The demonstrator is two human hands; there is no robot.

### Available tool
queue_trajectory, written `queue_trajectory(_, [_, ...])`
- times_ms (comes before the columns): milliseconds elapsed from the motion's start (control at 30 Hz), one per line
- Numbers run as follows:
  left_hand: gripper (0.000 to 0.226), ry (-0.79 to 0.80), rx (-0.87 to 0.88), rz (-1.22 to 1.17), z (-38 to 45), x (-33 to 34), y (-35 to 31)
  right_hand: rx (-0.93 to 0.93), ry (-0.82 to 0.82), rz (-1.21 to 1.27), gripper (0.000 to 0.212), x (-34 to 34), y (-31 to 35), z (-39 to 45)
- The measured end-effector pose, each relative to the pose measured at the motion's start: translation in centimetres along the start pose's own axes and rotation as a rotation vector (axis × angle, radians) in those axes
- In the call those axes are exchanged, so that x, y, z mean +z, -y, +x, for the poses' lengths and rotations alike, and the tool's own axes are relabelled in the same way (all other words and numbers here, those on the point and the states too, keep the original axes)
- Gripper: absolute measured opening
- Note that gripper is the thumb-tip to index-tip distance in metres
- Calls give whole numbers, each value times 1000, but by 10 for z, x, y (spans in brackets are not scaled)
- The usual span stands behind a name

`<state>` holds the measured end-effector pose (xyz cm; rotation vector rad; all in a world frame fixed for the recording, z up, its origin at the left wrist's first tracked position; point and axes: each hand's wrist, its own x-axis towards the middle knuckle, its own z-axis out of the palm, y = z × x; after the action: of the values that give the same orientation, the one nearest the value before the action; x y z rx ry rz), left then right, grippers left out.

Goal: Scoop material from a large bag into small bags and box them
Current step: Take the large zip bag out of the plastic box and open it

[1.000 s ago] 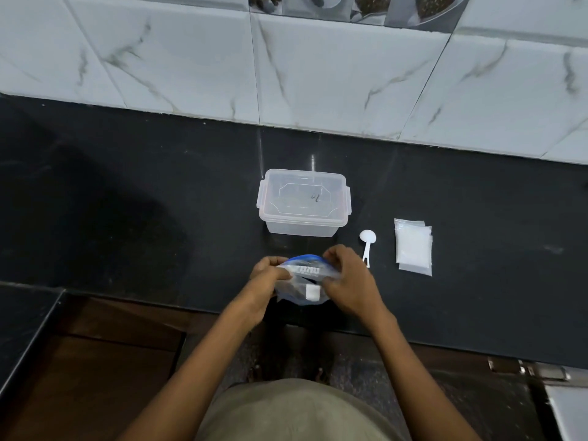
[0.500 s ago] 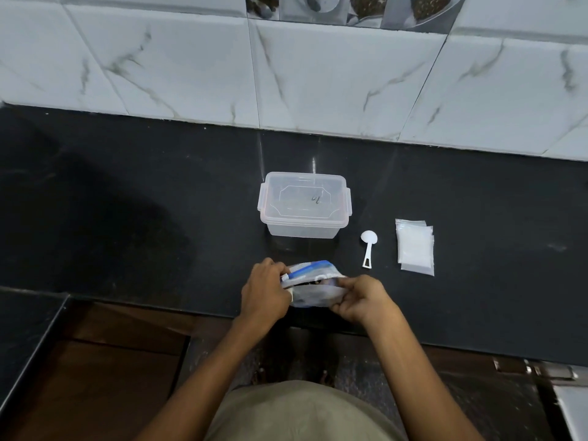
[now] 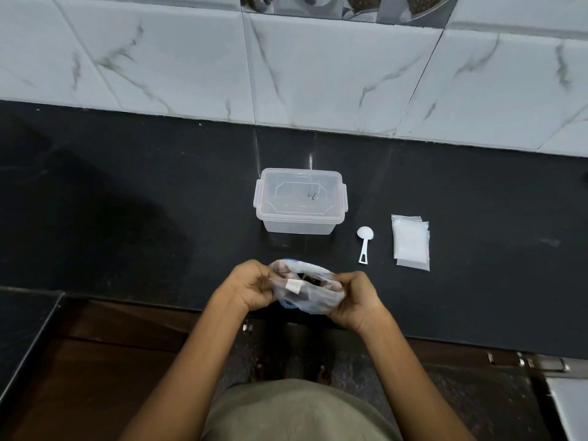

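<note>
Both hands, left (image 3: 251,289) and right (image 3: 356,299), grip the large bag (image 3: 307,292) by its opposite edges, fingers curled into the plastic, at the near edge of the black worktop (image 3: 127,202), before the lidded box (image 3: 299,200).

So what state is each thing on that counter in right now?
Large bag: gripped at both sides, mouth pulled open.
Left hand: grips the bag's left side.
Right hand: grips its right side.
Clear plastic box: lid on.
White scoop: lying untouched.
Small bags: stacked flat, unused.
</note>
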<state>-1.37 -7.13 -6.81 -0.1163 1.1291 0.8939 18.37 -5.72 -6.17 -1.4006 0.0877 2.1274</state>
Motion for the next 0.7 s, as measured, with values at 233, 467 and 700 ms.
queue_trajectory(233, [30,123,8,-117,6,-9,15,-67,35,-234,34,1,-1,0])
queue_trajectory(467, [27,208,176,246,-1,-8,15,-175,-44,-362,22,-5,-4,17])
queue_trajectory(700, [10,-324,709,890,27,3,39,-604,-142,-882,47,-8,-14,30])
